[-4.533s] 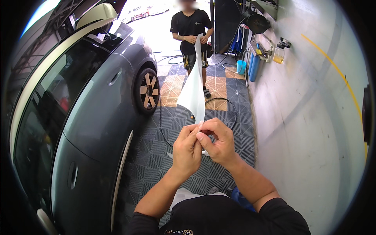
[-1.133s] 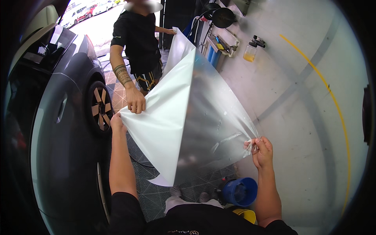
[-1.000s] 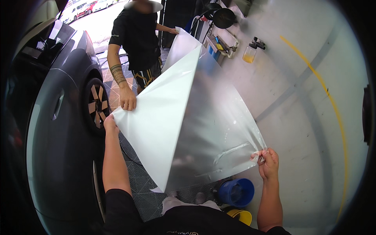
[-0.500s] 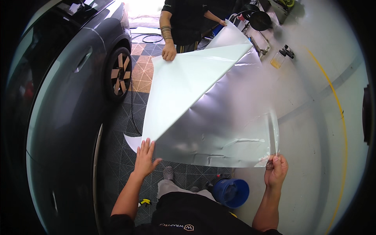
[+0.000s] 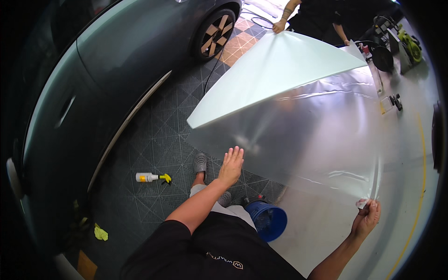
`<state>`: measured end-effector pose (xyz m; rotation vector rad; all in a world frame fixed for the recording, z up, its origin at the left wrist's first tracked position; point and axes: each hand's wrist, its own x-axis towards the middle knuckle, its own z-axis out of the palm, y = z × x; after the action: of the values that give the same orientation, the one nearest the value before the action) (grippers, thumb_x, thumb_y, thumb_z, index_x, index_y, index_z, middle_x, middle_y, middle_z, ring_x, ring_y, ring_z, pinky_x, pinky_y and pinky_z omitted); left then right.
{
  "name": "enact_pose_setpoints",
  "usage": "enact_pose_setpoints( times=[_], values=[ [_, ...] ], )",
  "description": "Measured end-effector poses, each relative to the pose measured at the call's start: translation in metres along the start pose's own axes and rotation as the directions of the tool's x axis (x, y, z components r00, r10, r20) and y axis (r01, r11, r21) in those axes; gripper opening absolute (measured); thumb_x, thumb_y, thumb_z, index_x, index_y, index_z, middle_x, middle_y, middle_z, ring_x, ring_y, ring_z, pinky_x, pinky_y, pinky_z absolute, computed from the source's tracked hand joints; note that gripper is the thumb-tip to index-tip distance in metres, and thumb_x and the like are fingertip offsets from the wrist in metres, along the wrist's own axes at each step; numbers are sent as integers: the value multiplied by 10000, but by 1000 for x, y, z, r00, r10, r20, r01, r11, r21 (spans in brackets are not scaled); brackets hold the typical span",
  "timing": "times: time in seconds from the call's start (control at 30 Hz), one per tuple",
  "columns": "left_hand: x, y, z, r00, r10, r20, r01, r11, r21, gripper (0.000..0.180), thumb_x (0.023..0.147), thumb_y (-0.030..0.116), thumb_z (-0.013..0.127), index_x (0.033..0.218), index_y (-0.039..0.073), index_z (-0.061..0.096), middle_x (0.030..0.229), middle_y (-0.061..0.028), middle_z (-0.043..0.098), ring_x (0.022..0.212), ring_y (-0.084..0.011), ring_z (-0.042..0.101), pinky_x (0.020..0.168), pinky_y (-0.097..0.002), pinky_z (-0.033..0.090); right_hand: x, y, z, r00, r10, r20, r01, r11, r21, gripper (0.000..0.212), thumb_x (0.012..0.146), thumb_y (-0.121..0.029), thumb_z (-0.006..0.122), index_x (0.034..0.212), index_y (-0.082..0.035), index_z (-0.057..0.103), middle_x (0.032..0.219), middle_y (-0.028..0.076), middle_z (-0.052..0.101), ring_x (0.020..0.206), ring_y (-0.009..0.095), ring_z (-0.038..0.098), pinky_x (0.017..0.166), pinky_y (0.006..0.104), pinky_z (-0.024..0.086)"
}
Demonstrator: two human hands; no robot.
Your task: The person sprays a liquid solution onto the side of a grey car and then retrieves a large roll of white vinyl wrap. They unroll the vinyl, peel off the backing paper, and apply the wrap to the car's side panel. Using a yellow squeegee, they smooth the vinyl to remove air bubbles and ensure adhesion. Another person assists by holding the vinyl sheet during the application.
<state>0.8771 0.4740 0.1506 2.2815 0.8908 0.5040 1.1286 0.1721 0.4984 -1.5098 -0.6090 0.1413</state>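
A large sheet of clear film (image 5: 298, 130) stretches out in front of me. Its white backing sheet (image 5: 270, 74) is folded back over the far part, with a diagonal edge across the film. My right hand (image 5: 367, 218) pinches the film's near right corner, where the film bunches at the fingertips. My left hand (image 5: 231, 166) is open, fingers straight and together, at the film's near edge; whether the palm presses on it I cannot tell. Opposite me, a co-worker's hand (image 5: 279, 26) grips the backing's far edge, and the other hand (image 5: 346, 42) is at the far right corner.
A dark grey car (image 5: 135, 60) stands along the left. Near my feet are a blue bucket (image 5: 270, 221) and a spray bottle (image 5: 148, 177) lying on the dark floor tiles. A yellow-green cloth (image 5: 101, 232) lies lower left. Hoses and equipment (image 5: 382, 56) are at the far right.
My view has turned left. The backing's near corner has drawn away from my left hand toward the co-worker, baring more clear film. My right hand still holds its corner.
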Motion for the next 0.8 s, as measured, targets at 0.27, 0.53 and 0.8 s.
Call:
enact_pose_setpoints(
  times=[0.27,0.53,0.8],
  values=[
    [-84,20,67,998,-36,45,42,988,-146,508,1010,195,436,1468,-5,345,1514,-240,343,1395,-430,333,1135,-523,294,-44,-37,-33,979,166,-123,-192,949,-249,158,964,-135,528,1059,-9,525,933,65,551,874,146,554,803,301,479],
    [-114,-4,78,991,-19,134,61,947,-315,474,1010,179,434,1441,-13,382,1488,-251,377,1359,-433,389,1109,-519,341,-67,-64,-7,845,517,-139,-535,828,-170,299,877,-99,653,1125,42,565,998,120,630,903,182,587,791,293,492],
    [-111,-87,84,996,33,81,2,915,-404,505,994,199,461,1448,-6,373,1491,-252,371,1361,-427,388,1120,-527,327,-110,-82,17,870,474,-132,-477,746,-465,342,912,-157,538,1197,32,522,984,155,633,866,267,607,868,462,520]
  ],
)
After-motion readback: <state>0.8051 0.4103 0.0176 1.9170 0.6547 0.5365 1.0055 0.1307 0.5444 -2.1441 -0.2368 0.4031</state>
